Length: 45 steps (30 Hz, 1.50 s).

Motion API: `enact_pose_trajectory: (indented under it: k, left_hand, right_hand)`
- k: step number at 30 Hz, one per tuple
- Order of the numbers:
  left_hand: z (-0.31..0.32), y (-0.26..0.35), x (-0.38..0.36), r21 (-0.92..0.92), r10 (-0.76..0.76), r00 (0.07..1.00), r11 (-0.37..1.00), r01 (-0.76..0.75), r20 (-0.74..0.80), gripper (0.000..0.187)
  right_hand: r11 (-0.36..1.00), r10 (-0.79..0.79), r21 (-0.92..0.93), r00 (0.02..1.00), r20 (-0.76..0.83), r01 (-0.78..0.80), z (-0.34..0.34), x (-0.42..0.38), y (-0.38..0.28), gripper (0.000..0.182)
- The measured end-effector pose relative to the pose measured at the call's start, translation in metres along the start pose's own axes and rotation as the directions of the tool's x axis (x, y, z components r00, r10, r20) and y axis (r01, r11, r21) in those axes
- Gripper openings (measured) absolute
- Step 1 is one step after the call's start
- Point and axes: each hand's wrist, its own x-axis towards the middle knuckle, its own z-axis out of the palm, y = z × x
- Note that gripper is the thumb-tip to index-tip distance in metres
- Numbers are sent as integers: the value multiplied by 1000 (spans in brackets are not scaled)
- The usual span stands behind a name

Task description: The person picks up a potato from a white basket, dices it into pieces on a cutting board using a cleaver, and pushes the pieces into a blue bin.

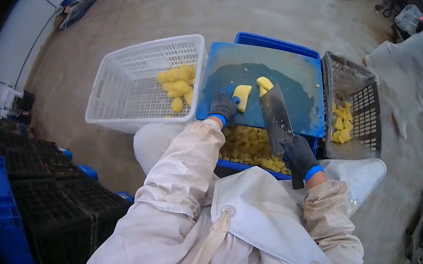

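On the blue cutting board [298,111], my left hand [224,107], in a dark glove, has its fingers closed against a pale yellow cut potato piece [242,98]. My right hand [298,154], gloved too, grips a broad cleaver [277,113] by its dark handle. The blade slants up and left over the board, its tip close to other potato pieces [264,84] lying together. Below the board's near edge, a blue bin [226,163] holds many small cut potato chunks [247,144].
To the left stands a white crate [142,118] with several whole peeled potatoes [178,83]. A dark crate [369,114] at the right, lined with clear plastic, holds yellow pieces [341,121]. Stacked black crates [64,214] are at lower left, and a draped white sheet [412,67] is at upper right.
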Motion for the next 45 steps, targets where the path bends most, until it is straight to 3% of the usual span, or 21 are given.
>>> enact_pose_trajectory:
  k: [1,2,3,4,5,6,8,11,14,21,23,25,26,29,31,32,34,36,38,40,45]
  left_hand:
    - [-3,13,-1,-2,8,1000,1000,-8,-4,68]
    - [-3,27,-6,127,3,1000,992,-3,7,70]
    - [-2,34,-10,253,-7,1000,967,2,19,73]
    - [2,29,-9,253,-8,1000,967,1,27,73]
    - [7,19,-5,317,127,992,941,-117,-11,74]
    - [2,19,-4,384,265,963,895,-228,-45,75]
    - [-10,19,-6,328,201,980,925,-190,2,72]
    - [-17,14,-8,337,103,994,935,-108,33,69]
    - [-11,9,-8,311,140,990,940,-138,16,64]
    - [-15,4,-7,175,182,983,968,-181,12,60]
    - [-27,4,4,184,211,976,959,-216,46,59]
    - [-34,-7,9,220,419,894,867,-446,162,57]
    - [-36,-11,14,217,420,894,869,-446,156,57]
    - [-33,-17,9,318,495,868,816,-482,44,55]
    - [-31,-9,2,34,111,994,993,-110,-19,54]
    - [-29,-7,2,35,111,994,993,-110,-20,54]
    - [-18,-9,1,108,-48,995,993,57,-85,51]
    - [-16,-9,1,45,-65,993,997,69,-95,52]
    - [-12,-11,-2,-13,-89,991,996,89,-98,53]
    - [-3,-17,2,-22,-65,969,998,62,-239,45]
    - [-1,-19,4,-123,-110,974,989,87,-199,41]
  right_hand:
    - [989,146,-11,989,-38,-146,0,-3,0,23]
    - [956,290,-9,954,-77,-292,1,-4,1,28]
    - [956,293,-7,953,-79,-294,-7,2,-27,28]
    - [861,507,77,861,-45,-503,-24,12,-82,29]
    - [713,692,149,722,8,-685,-33,17,-112,30]
    - [710,695,149,719,9,-688,-30,17,-108,30]
    - [766,630,-133,776,-42,-629,-21,19,-98,31]
    - [814,496,-290,862,-103,-503,-18,33,-107,31]
    - [765,545,-396,838,-22,-508,-16,46,-101,31]
    - [742,577,-465,813,76,-483,-3,81,-80,34]
    - [720,658,-330,751,48,-610,-5,92,-75,35]
    - [765,596,-292,803,-14,-574,-3,74,-72,36]
    - [811,522,-267,850,-72,-521,-4,67,-70,37]
    - [788,556,-266,828,-79,-555,-18,50,-96,37]
    - [787,530,-328,845,-73,-522,-22,48,-94,36]
    - [782,502,-395,863,-62,-482,-23,48,-94,35]
    - [789,469,-429,882,-41,-439,-25,55,-92,34]
    - [796,433,-461,901,-21,-393,-33,71,-89,33]
    - [766,448,-561,886,119,-312,-44,88,-91,32]
    - [786,406,-559,902,147,-263,-50,102,-87,32]
    - [750,387,-643,892,235,-156,-60,128,-81,29]
